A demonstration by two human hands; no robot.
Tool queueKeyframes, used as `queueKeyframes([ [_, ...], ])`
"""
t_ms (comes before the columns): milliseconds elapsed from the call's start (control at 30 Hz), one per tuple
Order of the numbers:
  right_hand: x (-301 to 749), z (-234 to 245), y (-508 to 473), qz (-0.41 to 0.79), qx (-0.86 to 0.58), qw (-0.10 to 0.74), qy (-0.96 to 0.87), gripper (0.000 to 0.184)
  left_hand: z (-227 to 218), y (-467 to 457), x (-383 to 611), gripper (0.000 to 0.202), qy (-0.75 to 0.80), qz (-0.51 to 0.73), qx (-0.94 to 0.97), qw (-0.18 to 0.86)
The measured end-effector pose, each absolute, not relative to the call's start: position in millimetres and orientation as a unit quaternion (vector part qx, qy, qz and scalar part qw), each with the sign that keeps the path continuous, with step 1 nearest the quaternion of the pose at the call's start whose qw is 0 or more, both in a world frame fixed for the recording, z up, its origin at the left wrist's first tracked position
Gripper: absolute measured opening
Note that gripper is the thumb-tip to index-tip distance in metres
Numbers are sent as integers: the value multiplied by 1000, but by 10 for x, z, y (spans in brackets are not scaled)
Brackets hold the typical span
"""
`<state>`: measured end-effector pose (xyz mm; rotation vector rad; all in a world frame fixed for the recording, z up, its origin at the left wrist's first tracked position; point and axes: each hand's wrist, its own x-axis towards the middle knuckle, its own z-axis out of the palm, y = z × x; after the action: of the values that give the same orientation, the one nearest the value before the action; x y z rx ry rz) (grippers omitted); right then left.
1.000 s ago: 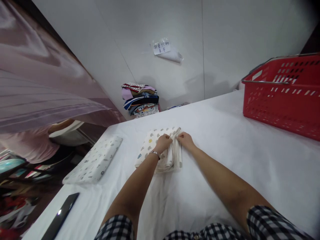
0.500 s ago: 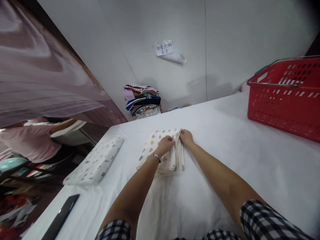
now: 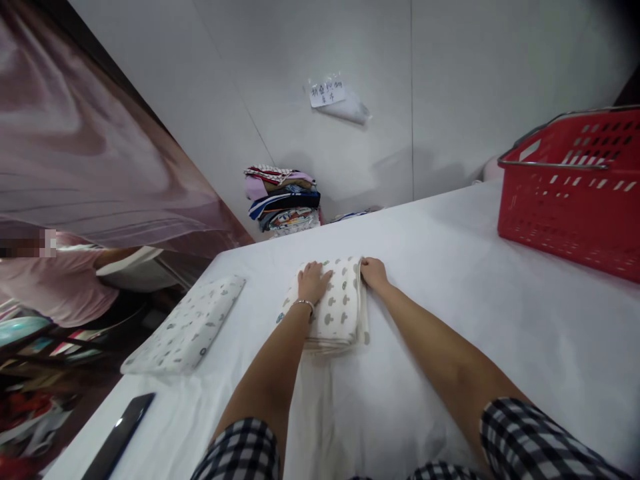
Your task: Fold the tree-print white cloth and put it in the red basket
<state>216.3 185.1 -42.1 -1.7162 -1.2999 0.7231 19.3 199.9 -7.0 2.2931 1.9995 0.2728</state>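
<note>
A white cloth with a grey mushroom-like print [image 3: 340, 300] lies folded in several layers on the white-covered table [image 3: 425, 253]. My left hand [image 3: 314, 283] rests flat on its top, left of the middle, with the fingers spread. At the cloth's far right corner, my right hand [image 3: 374, 272] is closed, its fingertips pinching the folded edge. Below the right edge a lower layer sticks out a little. A second folded cloth [image 3: 187, 327], white with small dark prints, lies apart to the left.
A red plastic basket [image 3: 570, 200] with a metal handle stands at the right. Behind the table is a stack of folded fabrics [image 3: 285, 200]. A dark flat bar [image 3: 120, 437] lies front left. Pink fabric [image 3: 100, 133] hangs at the left, with a person [image 3: 65, 280] beyond.
My left hand has gone from gripping the loose layers near the right edge to lying flat further left. The layers between my hands now lie smoother. My right hand stays at the corner.
</note>
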Motion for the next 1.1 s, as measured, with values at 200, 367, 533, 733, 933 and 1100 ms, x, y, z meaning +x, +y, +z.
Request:
queueKeyframes([
  [200, 2253, -481, 1778, 274, -699, 428, -502, 21, -125, 2002, 158, 49, 643, 111, 756, 48],
  [367, 2251, -462, 1753, 264, -693, 417, -526, 16, -142, 2009, 167, 51, 644, 94, 758, 43],
  [533, 2246, -411, 1768, 253, -704, 380, -544, 23, -175, 1966, 201, 54, 635, 89, 767, 9],
  [733, 2268, -405, 1803, 204, -707, 337, -588, 32, -191, 1936, 216, 54, 630, 77, 772, -13],
  [933, 2302, -412, 1817, 185, -686, 330, -621, 36, -209, 1923, 211, 52, 621, 80, 779, -35],
  [1100, 2319, -391, 1830, 167, -705, 323, -609, 31, -207, 1893, 217, 52, 614, 81, 784, -31],
])
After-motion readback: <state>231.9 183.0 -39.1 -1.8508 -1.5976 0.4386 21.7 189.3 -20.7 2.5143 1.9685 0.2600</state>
